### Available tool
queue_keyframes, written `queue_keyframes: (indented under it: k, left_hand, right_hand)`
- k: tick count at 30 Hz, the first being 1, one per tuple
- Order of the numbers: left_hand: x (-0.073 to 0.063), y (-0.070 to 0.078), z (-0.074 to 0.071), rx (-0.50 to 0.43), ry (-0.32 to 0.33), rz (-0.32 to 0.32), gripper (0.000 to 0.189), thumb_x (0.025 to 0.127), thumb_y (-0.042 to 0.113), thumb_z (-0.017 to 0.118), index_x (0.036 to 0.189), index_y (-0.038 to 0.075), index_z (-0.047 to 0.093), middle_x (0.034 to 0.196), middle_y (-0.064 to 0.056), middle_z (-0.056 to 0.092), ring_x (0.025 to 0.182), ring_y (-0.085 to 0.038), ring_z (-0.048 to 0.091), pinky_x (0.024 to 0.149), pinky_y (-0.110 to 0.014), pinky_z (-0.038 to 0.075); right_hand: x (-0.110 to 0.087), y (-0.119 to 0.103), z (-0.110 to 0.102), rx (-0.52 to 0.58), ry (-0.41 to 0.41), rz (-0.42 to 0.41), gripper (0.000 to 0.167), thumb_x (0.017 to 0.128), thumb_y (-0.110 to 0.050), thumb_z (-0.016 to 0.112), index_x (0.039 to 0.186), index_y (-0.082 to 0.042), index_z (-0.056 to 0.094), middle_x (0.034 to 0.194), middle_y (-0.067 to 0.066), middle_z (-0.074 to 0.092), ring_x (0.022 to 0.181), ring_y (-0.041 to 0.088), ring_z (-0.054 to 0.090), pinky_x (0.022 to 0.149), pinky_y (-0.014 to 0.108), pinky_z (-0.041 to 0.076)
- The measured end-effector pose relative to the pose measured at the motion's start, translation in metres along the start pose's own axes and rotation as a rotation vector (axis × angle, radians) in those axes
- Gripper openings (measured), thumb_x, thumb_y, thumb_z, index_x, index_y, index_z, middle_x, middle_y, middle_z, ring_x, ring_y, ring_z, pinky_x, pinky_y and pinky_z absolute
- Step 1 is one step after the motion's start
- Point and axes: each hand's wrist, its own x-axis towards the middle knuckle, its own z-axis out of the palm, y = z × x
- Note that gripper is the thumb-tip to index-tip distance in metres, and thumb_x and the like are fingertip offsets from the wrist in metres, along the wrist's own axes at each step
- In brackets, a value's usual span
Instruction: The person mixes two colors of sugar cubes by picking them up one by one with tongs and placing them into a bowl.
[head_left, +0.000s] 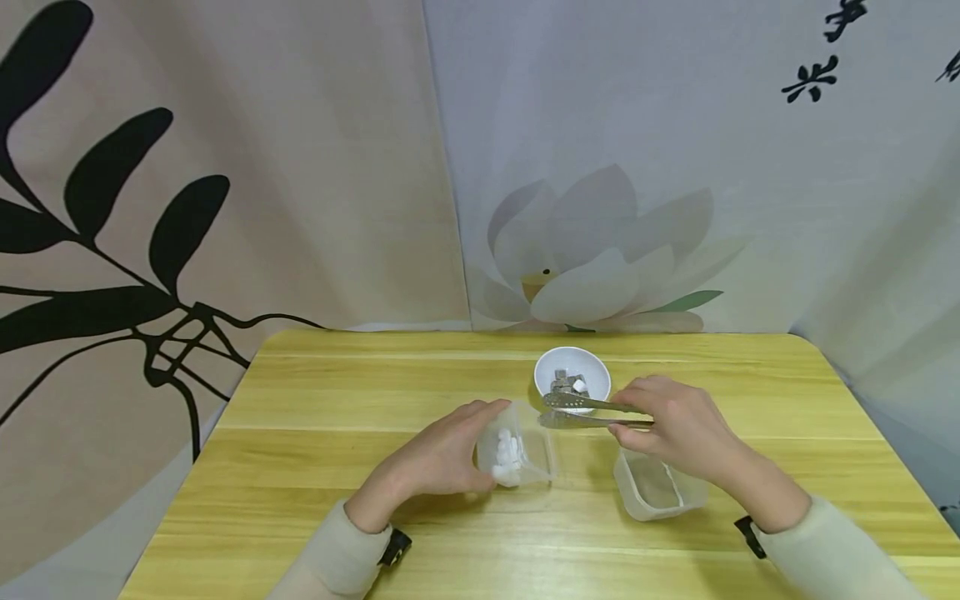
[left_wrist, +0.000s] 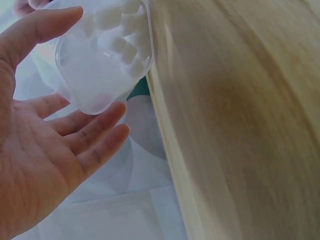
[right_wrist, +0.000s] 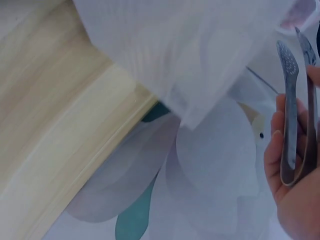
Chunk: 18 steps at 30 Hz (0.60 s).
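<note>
My left hand (head_left: pixel 442 450) grips a clear plastic container (head_left: pixel 538 462), tipped on its side with its mouth to the right. White cubes (head_left: pixel 507 452) lie inside it; in the left wrist view the thumb is on one side and fingertips on the other. In my right hand (head_left: pixel 681 421) are metal tongs (head_left: pixel 562 420), their arms apart with nothing between the tips. The tips point left, overlapping the near edge of a white bowl (head_left: pixel 595 367) in the head view. Grey cubes (head_left: pixel 561 387) and a white cube (head_left: pixel 580 386) sit in that bowl.
A second translucent container (head_left: pixel 637 502) stands upright on the wooden table (head_left: pixel 337 467), partly below my right hand. The table's far edge meets a printed curtain (head_left: pixel 360 167) with a lotus and dark leaves.
</note>
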Motion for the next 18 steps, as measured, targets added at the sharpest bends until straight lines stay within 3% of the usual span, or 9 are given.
queue_keyframes:
  k: [8,18]
  left_hand:
    - [0.000,-0.001,0.000,0.004,-0.004,0.005,0.107,0.072,0.014,0.085,0.165,0.014,0.032,0.157,-0.008,0.046,0.139,-0.024,0.049,0.109,-0.046,0.046]
    - [0.001,0.000,0.000,0.003,-0.003,0.004,0.108,0.072,0.015,0.087,0.165,0.014,0.032,0.156,-0.008,0.048,0.136,-0.025,0.051,0.107,-0.047,0.048]
  right_hand:
    - [0.005,-0.008,0.010,0.052,-0.072,-0.087,0.028,0.076,-0.026,0.088,0.100,-0.014,0.079,0.095,-0.006,0.074,0.080,0.010,0.066,0.058,0.025,0.053]
    - [0.011,-0.017,0.022,0.094,-0.108,-0.171,0.031,0.076,-0.020,0.088,0.103,-0.011,0.079,0.096,-0.006,0.073,0.083,0.010,0.063,0.067,0.029,0.056]
